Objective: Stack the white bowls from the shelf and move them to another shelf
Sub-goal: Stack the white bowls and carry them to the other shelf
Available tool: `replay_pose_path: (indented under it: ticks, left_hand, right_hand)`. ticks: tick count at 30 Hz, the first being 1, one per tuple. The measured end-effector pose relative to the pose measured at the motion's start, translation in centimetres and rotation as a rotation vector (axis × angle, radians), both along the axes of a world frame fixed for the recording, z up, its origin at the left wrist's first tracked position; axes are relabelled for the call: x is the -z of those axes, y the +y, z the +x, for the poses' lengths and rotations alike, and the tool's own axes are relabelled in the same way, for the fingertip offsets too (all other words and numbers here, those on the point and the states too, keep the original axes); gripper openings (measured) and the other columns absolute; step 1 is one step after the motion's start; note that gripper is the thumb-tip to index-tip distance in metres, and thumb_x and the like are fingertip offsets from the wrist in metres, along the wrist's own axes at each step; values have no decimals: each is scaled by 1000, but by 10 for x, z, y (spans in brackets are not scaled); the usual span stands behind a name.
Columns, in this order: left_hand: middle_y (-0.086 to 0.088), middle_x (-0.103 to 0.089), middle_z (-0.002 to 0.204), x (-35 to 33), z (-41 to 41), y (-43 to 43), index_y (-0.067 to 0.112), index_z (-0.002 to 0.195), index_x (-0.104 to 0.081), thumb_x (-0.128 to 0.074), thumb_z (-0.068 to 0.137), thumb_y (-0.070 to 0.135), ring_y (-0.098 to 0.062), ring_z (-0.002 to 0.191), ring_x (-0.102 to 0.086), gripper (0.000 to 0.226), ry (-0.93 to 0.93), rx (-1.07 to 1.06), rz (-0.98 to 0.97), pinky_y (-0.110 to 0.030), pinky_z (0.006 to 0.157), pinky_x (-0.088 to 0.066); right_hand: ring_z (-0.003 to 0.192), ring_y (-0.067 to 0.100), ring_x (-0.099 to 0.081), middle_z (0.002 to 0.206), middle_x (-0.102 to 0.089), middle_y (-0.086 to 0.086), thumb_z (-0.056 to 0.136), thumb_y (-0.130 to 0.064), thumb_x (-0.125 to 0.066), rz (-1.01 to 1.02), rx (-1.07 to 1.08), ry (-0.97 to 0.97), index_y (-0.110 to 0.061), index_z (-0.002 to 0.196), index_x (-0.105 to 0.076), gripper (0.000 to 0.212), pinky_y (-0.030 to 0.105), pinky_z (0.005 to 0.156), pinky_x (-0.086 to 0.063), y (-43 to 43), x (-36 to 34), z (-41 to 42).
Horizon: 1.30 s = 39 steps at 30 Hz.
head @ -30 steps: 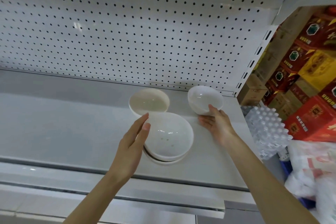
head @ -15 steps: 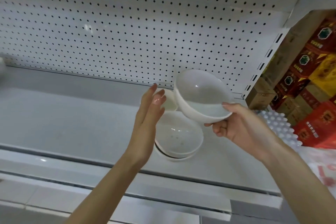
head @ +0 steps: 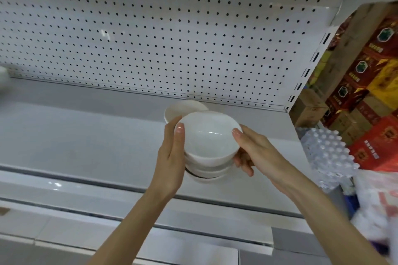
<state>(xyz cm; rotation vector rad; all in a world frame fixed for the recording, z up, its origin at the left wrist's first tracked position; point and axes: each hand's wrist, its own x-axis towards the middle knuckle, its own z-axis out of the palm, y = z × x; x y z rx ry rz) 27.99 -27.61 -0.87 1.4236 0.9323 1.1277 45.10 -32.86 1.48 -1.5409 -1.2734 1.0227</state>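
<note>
While the right hand point(head: 259, 154) grips the bowl point(head: 207, 136), the flat left hand point(head: 172, 157) touches it

Head-worn view, close, down onto shelf point(head: 107, 146)

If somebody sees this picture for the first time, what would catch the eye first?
The white bowl at the centre, gripped by the right hand and touched by the left hand, sitting on a stack of bowls on the shelf. Next, the red boxes at the right edge.
</note>
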Motion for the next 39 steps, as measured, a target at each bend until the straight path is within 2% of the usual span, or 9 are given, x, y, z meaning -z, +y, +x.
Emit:
replay_pose_path:
  ticks: [5,12,17,21,24,26,28,33,39]
  left_hand:
    - [32,-53,105,12,4,3,38,117,-44,-24,98,40,30,90,-49,27,20,-9,7,5,71,-37]
    - [35,-59,104,27,10,7,36,123,-45,-26,93,47,22,98,-53,38,26,-16,20,1,76,-40]
    - [28,-59,113,33,9,10,28,130,-47,-27,97,46,16,104,-54,42,12,-33,36,-1,78,-41]
    - [23,-55,126,42,7,15,34,135,-43,-28,90,59,11,115,-50,53,-20,-38,-25,-13,92,-42]
    - [12,-54,136,51,7,14,30,138,-44,-29,88,67,-5,128,-48,65,-122,-7,-109,-33,106,-38]
    - [6,-57,135,52,10,11,25,138,-47,-24,95,63,-9,128,-50,62,-175,30,-157,-36,109,-36]
    - [4,-60,132,51,14,8,22,136,-50,-21,97,59,-9,126,-52,61,-222,31,-194,-35,109,-36]
    - [-1,-66,124,43,25,8,18,129,-57,-24,101,46,-16,118,-59,51,-323,-105,-319,-38,104,-42]
    - [3,-73,108,37,38,-4,27,106,-66,-32,99,49,-16,105,-66,42,-345,-134,-370,-37,93,-48]
  right_hand:
    - [39,14,-42,54,-61,3,98,-36,-46,-3,-18,-36,-45,119,-54,25,19,44,-36,-1,8,2]
    - [35,5,-41,50,-51,5,97,-24,-51,2,9,-30,-29,127,-58,31,18,39,-34,2,11,9]
    - [45,5,-40,50,-49,-4,95,-29,-55,1,-2,-46,-37,125,-58,31,19,46,-33,5,23,13]
    - [59,5,-42,71,-47,-3,83,-37,-67,58,154,-104,-40,126,-57,44,17,61,-38,4,36,18]
    - [96,1,-58,115,-58,-3,85,-42,-66,90,196,102,-42,130,-52,47,9,79,-46,2,48,11]
    - [120,2,-52,132,-56,-8,76,-62,-61,117,205,242,-44,129,-51,57,22,101,-43,5,60,1]
    - [126,4,-50,135,-57,-12,71,-71,-53,142,238,325,-36,131,-52,69,34,111,-37,10,72,-13]
    - [125,4,-52,131,-61,-12,71,-79,-32,192,357,517,-36,129,-55,76,37,113,-35,16,81,-42]
    - [125,3,-50,134,-56,-14,65,-89,-39,227,457,484,-38,135,-46,87,27,106,-41,-3,80,-45]
